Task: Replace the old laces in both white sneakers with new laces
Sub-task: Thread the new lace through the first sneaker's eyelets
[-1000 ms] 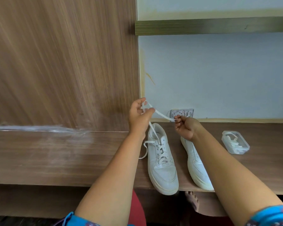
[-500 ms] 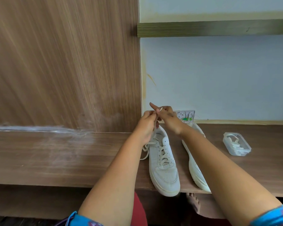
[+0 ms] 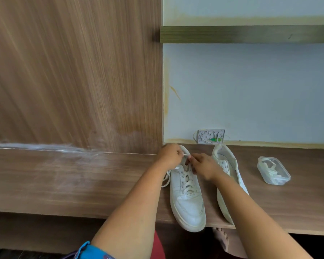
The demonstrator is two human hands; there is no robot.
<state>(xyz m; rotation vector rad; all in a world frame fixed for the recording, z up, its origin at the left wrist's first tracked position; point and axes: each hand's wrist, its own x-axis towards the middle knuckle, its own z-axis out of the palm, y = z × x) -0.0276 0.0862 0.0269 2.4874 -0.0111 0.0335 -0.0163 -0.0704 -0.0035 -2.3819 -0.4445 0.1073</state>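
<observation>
Two white sneakers stand side by side on the wooden desk, toes toward me. The left sneaker (image 3: 187,200) is laced with a white lace (image 3: 187,181). My left hand (image 3: 169,156) and my right hand (image 3: 202,165) meet over its top eyelets, each pinching a part of the lace near the ankle opening. A loose lace end (image 3: 166,181) hangs down the shoe's left side. The right sneaker (image 3: 225,161) shows bare eyelets and is partly hidden by my right forearm.
A clear plastic container (image 3: 273,170) holding white laces sits on the desk (image 3: 64,180) to the right of the shoes. A small wall socket plate (image 3: 210,137) is behind them. The desk's front edge runs just under the shoe toes; a bare foot (image 3: 222,240) shows below.
Both hands came down from above the shoe, where the lace was stretched between them, and now sit close together at the left sneaker's top eyelets.
</observation>
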